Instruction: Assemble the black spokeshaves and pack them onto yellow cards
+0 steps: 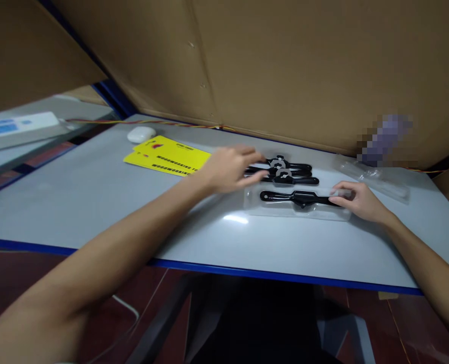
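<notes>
A clear plastic blister tray [254,208] lies on the grey table [95,202] with a long black tool [285,197] set in it. My right hand [360,201] pinches the tray's right end and that tool's handle. Just behind the tray lie two more black tools [290,172] with metal centres, side by side. My left hand [230,167] reaches over their left ends, fingers curled onto the handles.
Yellow printed cards [167,155] lie at the back left, a white earbud case [141,134] beyond them. Clear plastic packaging [376,178] sits at the back right. A cardboard wall [285,65] stands behind the table. A blue edge [247,273] marks the table's front.
</notes>
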`<state>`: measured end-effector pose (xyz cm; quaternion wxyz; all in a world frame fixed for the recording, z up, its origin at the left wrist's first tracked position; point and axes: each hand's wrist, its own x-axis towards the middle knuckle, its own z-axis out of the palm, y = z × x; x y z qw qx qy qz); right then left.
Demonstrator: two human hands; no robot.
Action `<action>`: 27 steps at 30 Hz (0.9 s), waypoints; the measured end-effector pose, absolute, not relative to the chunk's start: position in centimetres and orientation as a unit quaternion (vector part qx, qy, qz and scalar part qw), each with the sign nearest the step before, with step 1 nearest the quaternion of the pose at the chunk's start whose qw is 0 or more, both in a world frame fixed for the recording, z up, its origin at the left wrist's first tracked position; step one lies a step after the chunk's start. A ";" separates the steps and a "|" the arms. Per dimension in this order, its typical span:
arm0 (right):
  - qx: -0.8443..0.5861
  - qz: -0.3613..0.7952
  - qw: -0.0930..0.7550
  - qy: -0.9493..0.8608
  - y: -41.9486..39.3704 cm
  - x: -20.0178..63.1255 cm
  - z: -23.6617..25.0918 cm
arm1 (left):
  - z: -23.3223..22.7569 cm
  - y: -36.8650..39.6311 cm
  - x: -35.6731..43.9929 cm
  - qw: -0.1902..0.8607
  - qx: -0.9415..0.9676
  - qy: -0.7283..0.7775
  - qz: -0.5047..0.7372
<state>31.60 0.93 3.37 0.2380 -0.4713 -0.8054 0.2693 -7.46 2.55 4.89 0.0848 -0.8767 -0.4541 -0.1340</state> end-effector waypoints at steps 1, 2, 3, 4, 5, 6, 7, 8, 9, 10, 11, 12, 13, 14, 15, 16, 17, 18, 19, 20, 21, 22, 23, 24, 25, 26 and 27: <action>-0.476 0.274 0.233 -0.802 1.0 31.6 3.4 | 5.3 3.3 -8.9 0.096 -0.858 -0.487 -0.132; -0.481 0.278 0.231 -0.798 1.1 31.7 3.4 | 5.6 4.0 -10.5 0.098 -0.843 -0.514 -0.126; -0.487 0.283 0.230 -0.794 1.2 31.8 3.4 | 5.7 4.7 -12.2 0.085 -0.838 -0.528 -0.109; -0.492 0.287 0.230 -0.789 1.3 31.9 3.4 | 5.8 5.3 -13.8 0.065 -0.840 -0.531 -0.090; -0.496 0.291 0.230 -0.785 1.3 32.0 3.3 | 5.7 5.8 -15.3 0.040 -0.843 -0.531 -0.071; -0.498 0.294 0.231 -0.782 1.4 32.2 3.3 | 5.5 6.1 -16.7 0.016 -0.840 -0.539 -0.053; -0.499 0.296 0.232 -0.781 1.5 32.3 3.3 | 5.3 6.3 -17.7 -0.004 -0.835 -0.549 -0.030; -0.499 0.294 0.232 -0.781 1.5 32.4 3.3 | 5.0 6.4 -18.5 -0.016 -0.830 -0.558 -0.013; -0.497 0.291 0.233 -0.784 1.6 32.5 3.3 | 4.7 6.4 -19.0 -0.023 -0.828 -0.561 -0.004; -0.493 0.286 0.235 -0.788 1.6 32.6 3.3 | 4.5 6.4 -19.3 -0.029 -0.829 -0.558 0.001; -0.487 0.277 0.239 -0.793 1.6 32.6 3.3 | 4.3 6.3 -19.4 -0.030 -0.830 -0.557 0.001; -0.478 0.266 0.247 -0.800 1.6 32.5 3.4 | 4.2 6.3 -19.3 -0.030 -0.831 -0.556 -0.001; -0.467 0.255 0.258 -0.806 1.6 32.4 3.4 | 4.1 6.3 -19.2 -0.028 -0.832 -0.555 -0.004; -0.456 0.245 0.271 -0.811 1.6 32.3 3.4 | 4.0 6.3 -19.0 -0.024 -0.831 -0.556 -0.006; -0.447 0.238 0.284 -0.814 1.6 32.1 3.3 | 4.0 6.4 -18.8 -0.020 -0.828 -0.560 -0.005; -0.441 0.233 0.293 -0.815 1.5 32.0 3.2 | 4.1 6.4 -18.6 -0.016 -0.825 -0.564 -0.003; -0.442 0.231 0.298 -0.814 1.4 31.8 3.0 | 4.2 6.4 -18.3 -0.012 -0.823 -0.567 -0.006; -0.446 0.229 0.298 -0.812 1.3 31.7 2.9 | 4.5 6.3 -18.0 -0.007 -0.820 -0.572 -0.008; -0.453 0.225 0.295 -0.811 1.2 31.6 2.7 | 5.0 6.1 -17.7 0.003 -0.818 -0.574 -0.018; -0.458 0.217 0.289 -0.812 1.1 31.5 2.6 | 5.5 5.8 -17.4 0.014 -0.818 -0.575 -0.027; -0.461 0.204 0.284 -0.816 1.0 31.5 2.5 | 6.2 5.4 -17.0 0.032 -0.812 -0.582 -0.024; -0.461 0.188 0.279 -0.822 0.8 31.5 2.5 | 7.0 4.8 -16.6 0.065 -0.817 -0.573 -0.029; -0.455 0.167 0.276 -0.830 0.7 31.4 2.5 | 7.8 4.2 -16.2 0.098 -0.816 -0.568 -0.047; -0.447 0.144 0.274 -0.839 0.6 31.4 2.6 | 8.5 3.6 -15.8 0.126 -0.808 -0.571 -0.073; -0.436 0.120 0.274 -0.849 0.6 31.4 2.7 | 9.1 3.0 -15.3 0.139 -0.808 -0.567 -0.084; -0.426 0.098 0.275 -0.857 0.5 31.3 2.8 | 9.6 2.5 -14.9 0.148 -0.811 -0.558 -0.089; -0.416 0.081 0.274 -0.863 0.5 31.2 2.9 | 10.0 2.0 -14.4 0.156 -0.813 -0.553 -0.097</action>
